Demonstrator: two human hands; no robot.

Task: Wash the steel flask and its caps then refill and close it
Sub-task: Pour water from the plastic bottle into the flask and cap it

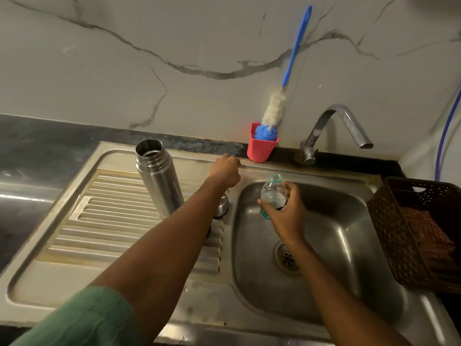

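Observation:
The steel flask (159, 178) stands upright and uncapped on the ribbed drainboard (112, 221). A steel cap (222, 207) sits just right of it, mostly hidden under my left forearm. My left hand (224, 172) is stretched to the back rim of the sink with its fingers curled; I see nothing in it, and its palm side is hidden. My right hand (284, 216) grips a clear plastic bottle (273, 191), open at the top, and holds it upright over the sink basin (336, 233).
A red cup (260, 147) with a blue-handled bottle brush (274, 108) stands at the wall behind the basin. The tap (334, 123) arches over the basin's back right. A brown plastic basket (419, 233) sits on the right edge. The drain (287, 257) is open.

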